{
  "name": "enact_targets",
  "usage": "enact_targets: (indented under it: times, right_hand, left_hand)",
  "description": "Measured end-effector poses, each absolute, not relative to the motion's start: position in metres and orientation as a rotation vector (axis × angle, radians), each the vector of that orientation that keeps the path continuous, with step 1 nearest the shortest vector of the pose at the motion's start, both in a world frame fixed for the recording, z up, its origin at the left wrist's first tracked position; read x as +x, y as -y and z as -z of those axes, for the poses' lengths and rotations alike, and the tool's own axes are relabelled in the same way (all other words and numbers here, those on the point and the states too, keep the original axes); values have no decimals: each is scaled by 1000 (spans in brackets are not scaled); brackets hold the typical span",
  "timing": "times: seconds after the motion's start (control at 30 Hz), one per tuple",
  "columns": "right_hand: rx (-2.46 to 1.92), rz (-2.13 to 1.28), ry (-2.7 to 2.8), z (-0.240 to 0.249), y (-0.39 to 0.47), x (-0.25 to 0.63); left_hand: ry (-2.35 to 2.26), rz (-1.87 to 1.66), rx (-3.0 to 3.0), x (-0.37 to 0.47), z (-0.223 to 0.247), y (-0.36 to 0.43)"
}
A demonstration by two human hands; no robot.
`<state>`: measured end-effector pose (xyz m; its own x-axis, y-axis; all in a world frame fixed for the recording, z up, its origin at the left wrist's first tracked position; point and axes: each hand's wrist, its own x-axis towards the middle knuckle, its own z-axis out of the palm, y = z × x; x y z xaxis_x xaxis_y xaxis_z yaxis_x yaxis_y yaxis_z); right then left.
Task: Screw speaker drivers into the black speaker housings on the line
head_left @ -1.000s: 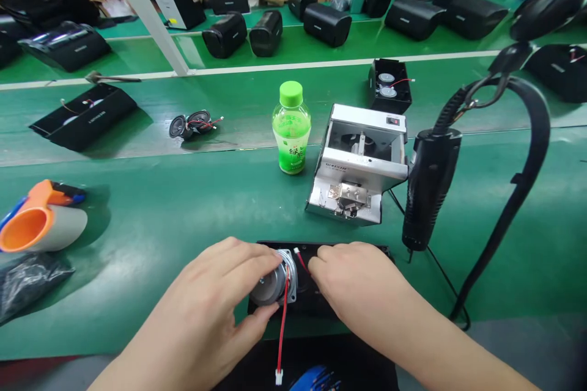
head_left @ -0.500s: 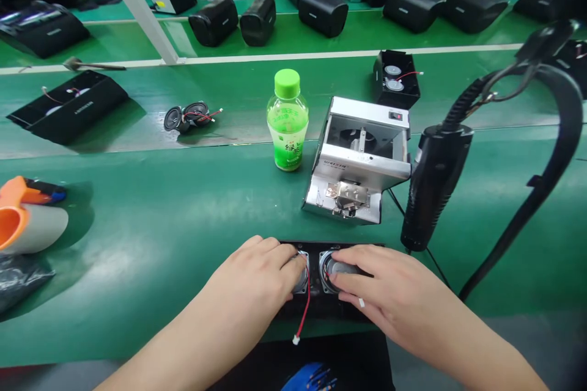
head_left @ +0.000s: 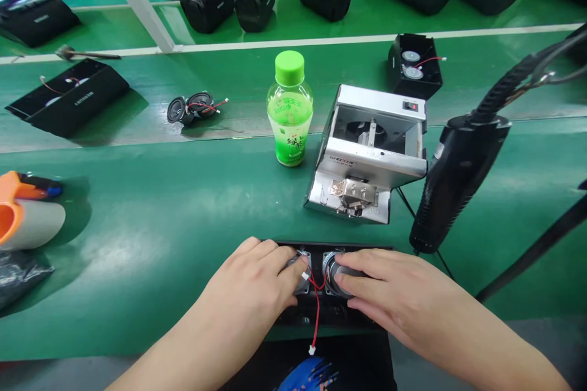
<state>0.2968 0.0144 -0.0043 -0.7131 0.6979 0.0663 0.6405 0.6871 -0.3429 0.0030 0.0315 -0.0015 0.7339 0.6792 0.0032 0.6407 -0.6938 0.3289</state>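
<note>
In front of me a black speaker housing [head_left: 330, 314] lies at the table's near edge. Two round speaker drivers with square metal frames sit side by side in it. My left hand [head_left: 263, 275] grips the left speaker driver [head_left: 302, 287], thumb and fingers around it and hiding most of it. The right speaker driver [head_left: 329, 269] is between the curled fingers of my right hand [head_left: 389, 284]. Red wires [head_left: 317, 311] run from between the drivers; one white plug [head_left: 312, 350] hangs over the housing's front, another lies by my left thumb.
A silver screw-feeding machine [head_left: 367, 159] stands behind the housing, beside a green-capped bottle [head_left: 290, 110]. A black electric screwdriver [head_left: 458, 183] hangs at right. An orange tape dispenser [head_left: 27, 214] is at left. Loose speaker drivers [head_left: 195, 107] and an open housing [head_left: 68, 98] lie farther back.
The view has tilted down and moved a little closer. A second red wire with a white plug now shows at my left thumb. Both hands stay on the speaker drivers.
</note>
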Motion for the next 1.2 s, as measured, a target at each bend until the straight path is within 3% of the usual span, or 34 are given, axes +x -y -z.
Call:
enact_targets:
  times: [1.2]
  right_hand:
    - [-1098,-406,2652,5,-12,292]
  left_hand:
    - [-1003,-245,2526,-5,0,-36]
